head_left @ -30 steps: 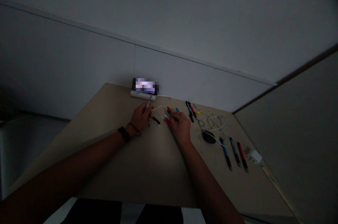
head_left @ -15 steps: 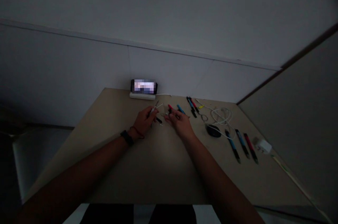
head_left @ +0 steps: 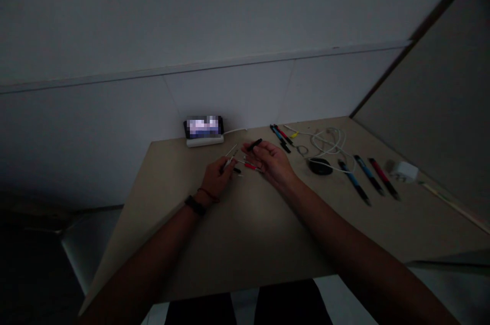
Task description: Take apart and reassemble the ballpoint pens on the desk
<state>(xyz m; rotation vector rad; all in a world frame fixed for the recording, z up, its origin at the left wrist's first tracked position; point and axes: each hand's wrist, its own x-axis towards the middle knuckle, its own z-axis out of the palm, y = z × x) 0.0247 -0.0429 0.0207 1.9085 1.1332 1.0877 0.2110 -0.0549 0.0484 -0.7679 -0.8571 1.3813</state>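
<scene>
My left hand (head_left: 218,176) is closed around a slim pen part (head_left: 231,158) with a pointed tip; its lower end is hidden by the fingers. A thin white stick (head_left: 231,150), perhaps a refill, shows just beyond that hand. In my right hand (head_left: 276,159) a short black pen piece (head_left: 254,145) is pinched between thumb and fingers. Below it, a red pen part (head_left: 250,166) shows by the lower fingers; whether they hold it, I cannot tell. A small black piece (head_left: 237,170) lies on the table between the hands.
A lit phone (head_left: 203,127) leans on a white stand (head_left: 205,141) at the back. To the right are several pens (head_left: 354,182), a black mouse-like object (head_left: 320,166), a coiled white cable (head_left: 329,144) and a white plug adapter (head_left: 406,172). The wall borders the table (head_left: 245,243).
My right hand has turned and lifted slightly, and the black piece now shows at its fingertips. The red part sits lower beside the fingers. The whole view has tilted.
</scene>
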